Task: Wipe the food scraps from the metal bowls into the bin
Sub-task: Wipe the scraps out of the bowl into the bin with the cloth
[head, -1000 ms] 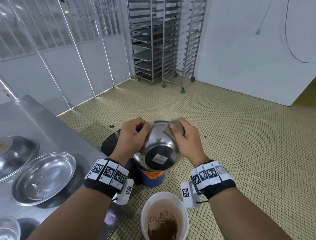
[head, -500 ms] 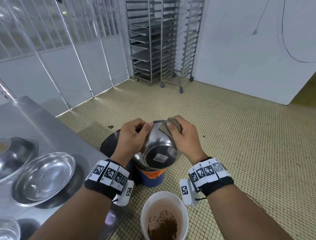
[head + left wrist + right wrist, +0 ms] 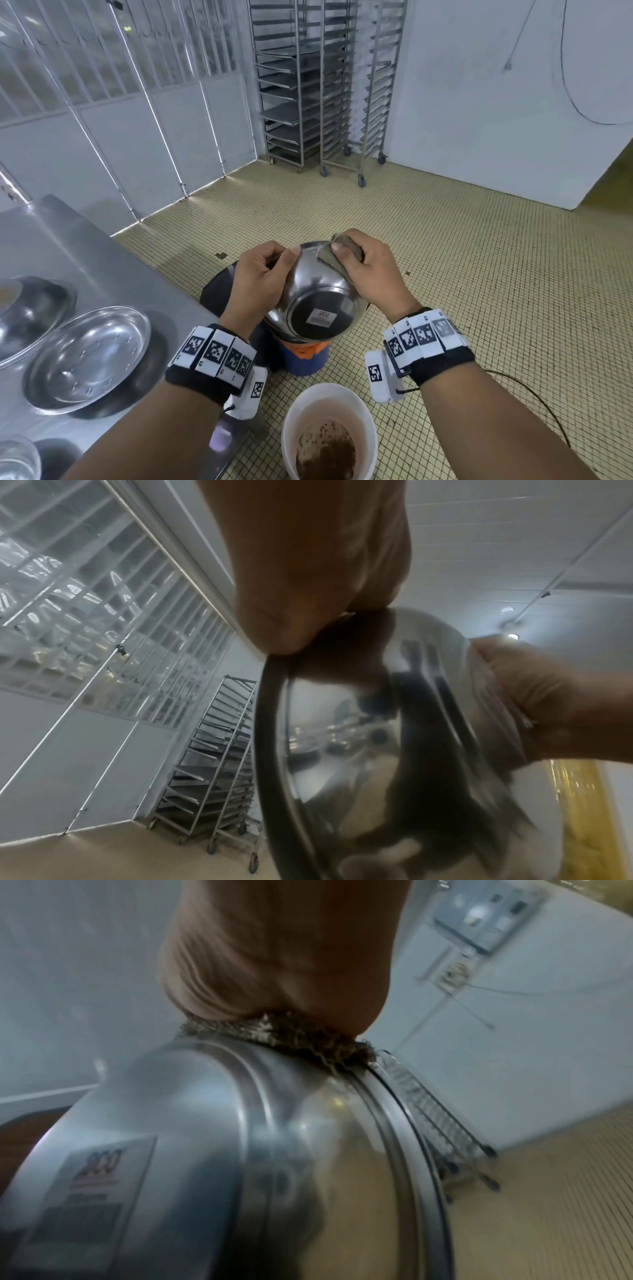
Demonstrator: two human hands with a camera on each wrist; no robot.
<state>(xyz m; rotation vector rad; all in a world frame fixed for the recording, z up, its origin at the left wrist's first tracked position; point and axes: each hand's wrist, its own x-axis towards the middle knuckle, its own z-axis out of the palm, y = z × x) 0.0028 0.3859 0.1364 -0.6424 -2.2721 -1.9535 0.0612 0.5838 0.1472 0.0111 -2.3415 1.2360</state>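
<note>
A: Where's the bowl [image 3: 317, 294] rn?
B: Tilted, mouth facing away, above the bin [image 3: 305, 356]. Left hand [image 3: 262, 277] grips its rim; right hand [image 3: 371, 270] pinches a rag [image 3: 330, 257] on the far rim.
A: Risk?
B: Grip's only at the edge, slick steel. Hard wipe could twist it loose, imo. Scraps may miss the bin and hit the floor or the white bucket [image 3: 330, 431] nearby.
A: Others?
B: Two more bowls [image 3: 87, 356] wait on the desk [image 3: 51, 246].

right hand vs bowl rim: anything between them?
Yes: a brownish cloth is pinched between the right hand and the rim of the metal bowl. The right wrist view shows it best; the head view confirms.
</note>
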